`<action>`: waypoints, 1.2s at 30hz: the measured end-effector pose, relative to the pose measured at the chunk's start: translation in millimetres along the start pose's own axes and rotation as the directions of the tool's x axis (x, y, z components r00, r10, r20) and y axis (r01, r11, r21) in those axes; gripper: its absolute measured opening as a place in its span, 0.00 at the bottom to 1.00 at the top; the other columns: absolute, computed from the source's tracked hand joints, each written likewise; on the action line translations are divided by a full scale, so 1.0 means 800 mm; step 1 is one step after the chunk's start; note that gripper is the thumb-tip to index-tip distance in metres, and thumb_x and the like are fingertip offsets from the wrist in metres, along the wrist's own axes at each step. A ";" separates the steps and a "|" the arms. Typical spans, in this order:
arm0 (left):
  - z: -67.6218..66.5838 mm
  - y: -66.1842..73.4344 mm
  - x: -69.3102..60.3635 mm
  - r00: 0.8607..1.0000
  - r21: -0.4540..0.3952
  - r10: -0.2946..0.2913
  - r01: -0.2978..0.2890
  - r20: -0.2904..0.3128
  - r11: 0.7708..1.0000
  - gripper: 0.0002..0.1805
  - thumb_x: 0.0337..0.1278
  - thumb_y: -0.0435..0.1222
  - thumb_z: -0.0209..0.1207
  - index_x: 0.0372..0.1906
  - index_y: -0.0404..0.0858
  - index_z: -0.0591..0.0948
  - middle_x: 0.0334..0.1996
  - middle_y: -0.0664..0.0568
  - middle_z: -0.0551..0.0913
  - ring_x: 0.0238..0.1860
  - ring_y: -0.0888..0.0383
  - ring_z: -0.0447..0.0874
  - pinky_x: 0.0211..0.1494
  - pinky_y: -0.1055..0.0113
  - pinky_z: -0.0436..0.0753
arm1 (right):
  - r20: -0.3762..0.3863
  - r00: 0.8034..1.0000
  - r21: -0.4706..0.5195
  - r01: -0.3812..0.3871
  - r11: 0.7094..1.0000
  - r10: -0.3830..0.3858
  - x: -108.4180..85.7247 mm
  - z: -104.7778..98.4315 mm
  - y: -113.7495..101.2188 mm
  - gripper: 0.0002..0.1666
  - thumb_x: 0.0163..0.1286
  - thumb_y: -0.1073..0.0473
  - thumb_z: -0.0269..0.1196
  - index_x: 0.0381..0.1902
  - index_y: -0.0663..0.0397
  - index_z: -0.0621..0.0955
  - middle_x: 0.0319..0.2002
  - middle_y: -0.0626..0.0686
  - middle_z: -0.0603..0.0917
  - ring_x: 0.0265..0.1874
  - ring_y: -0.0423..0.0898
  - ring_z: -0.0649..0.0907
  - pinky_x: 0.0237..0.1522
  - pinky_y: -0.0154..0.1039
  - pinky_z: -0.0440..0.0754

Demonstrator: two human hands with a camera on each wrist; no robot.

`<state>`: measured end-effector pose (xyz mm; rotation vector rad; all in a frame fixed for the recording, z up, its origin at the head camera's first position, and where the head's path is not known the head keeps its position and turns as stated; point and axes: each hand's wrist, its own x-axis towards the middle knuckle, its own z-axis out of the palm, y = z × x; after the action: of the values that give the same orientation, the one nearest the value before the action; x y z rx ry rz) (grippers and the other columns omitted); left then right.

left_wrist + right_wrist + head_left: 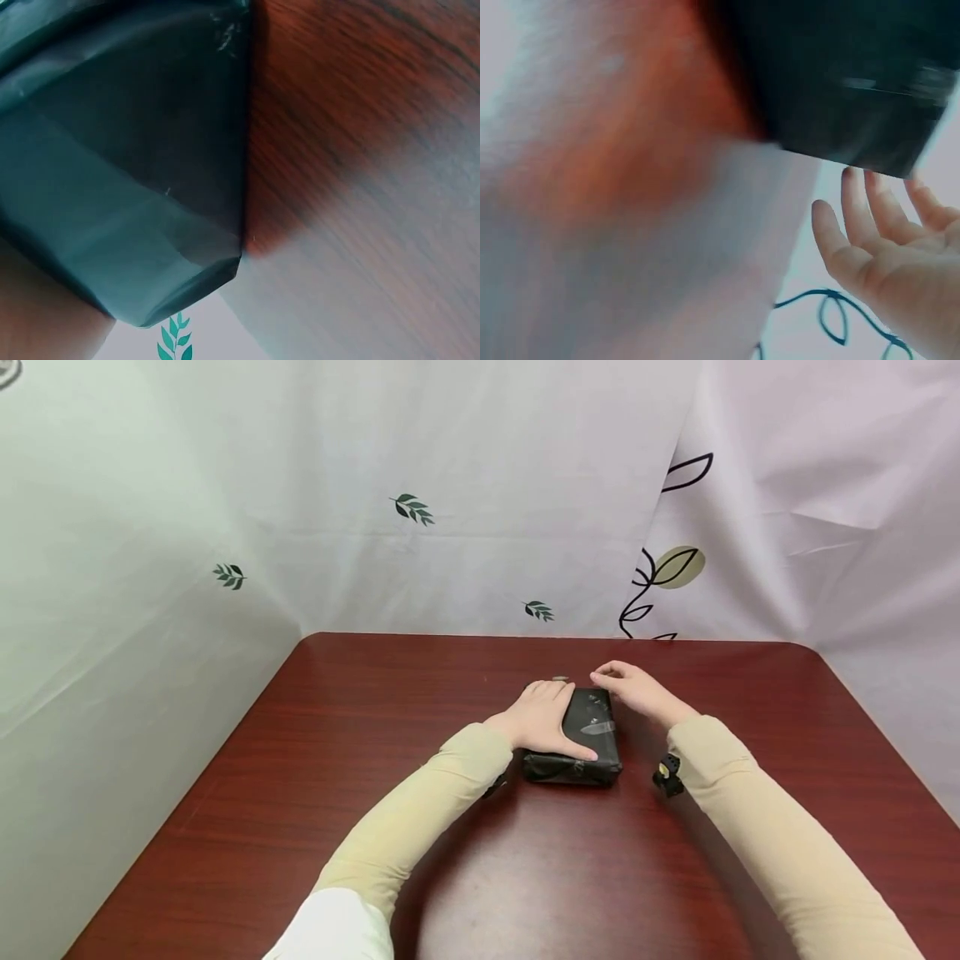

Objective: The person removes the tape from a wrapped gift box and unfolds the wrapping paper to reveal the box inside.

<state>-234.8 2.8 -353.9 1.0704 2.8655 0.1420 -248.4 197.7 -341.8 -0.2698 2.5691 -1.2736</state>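
Observation:
A black wrapped box (588,727), with strips of shiny clear tape on its top, lies flat on the dark red wooden table. My left hand (542,718) rests across the left part of its top, fingers pointing to the far side and thumb stretched over the near edge. By the far right corner is my right hand (630,685), its fingers loosely bent and holding nothing that shows. The right wrist view has those fingers (859,217) close to the box's end (855,112); whether they touch it I cannot tell. Close up in the left wrist view is the box's dark side (150,165).
A small greyish piece (560,678) shows just beyond the left fingertips, too small to make out. The table (360,718) reaches back to a white curtain (465,460) printed with leaves, which also hangs at both sides. A small black device (667,775) sits under the right wrist.

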 end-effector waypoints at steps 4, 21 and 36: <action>0.002 0.001 0.000 1.000 -0.007 -0.020 0.020 0.007 1.000 0.62 0.37 0.72 0.58 0.72 0.35 0.56 0.70 0.47 0.61 0.71 0.51 0.57 0.72 0.57 0.55 | -0.031 0.999 0.050 0.015 0.999 -0.013 -0.012 -0.014 -0.015 0.26 0.74 0.52 0.52 0.60 0.68 0.67 0.59 0.69 0.71 0.59 0.63 0.73 0.61 0.56 0.70; -0.001 0.002 -0.001 0.999 -0.010 -0.028 0.028 0.018 1.000 0.62 0.39 0.73 0.56 0.72 0.36 0.55 0.69 0.48 0.61 0.70 0.52 0.57 0.71 0.57 0.55 | 0.164 0.963 -0.307 0.257 0.916 -0.215 -0.045 -0.003 -0.030 0.12 0.57 0.61 0.69 0.37 0.61 0.80 0.33 0.52 0.83 0.32 0.42 0.81 0.35 0.37 0.78; -0.005 0.004 -0.003 0.999 -0.011 -0.025 0.025 0.041 1.000 0.61 0.41 0.73 0.55 0.73 0.36 0.54 0.70 0.48 0.60 0.71 0.52 0.55 0.72 0.56 0.54 | 0.103 0.934 -0.447 0.350 0.823 -0.341 -0.045 0.018 -0.019 0.11 0.53 0.57 0.73 0.30 0.55 0.82 0.29 0.50 0.80 0.30 0.44 0.78 0.34 0.40 0.78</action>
<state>-231.2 3.2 -349.8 1.0227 2.8371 0.1329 -208.6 187.8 -332.7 -0.8729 2.8635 -0.7167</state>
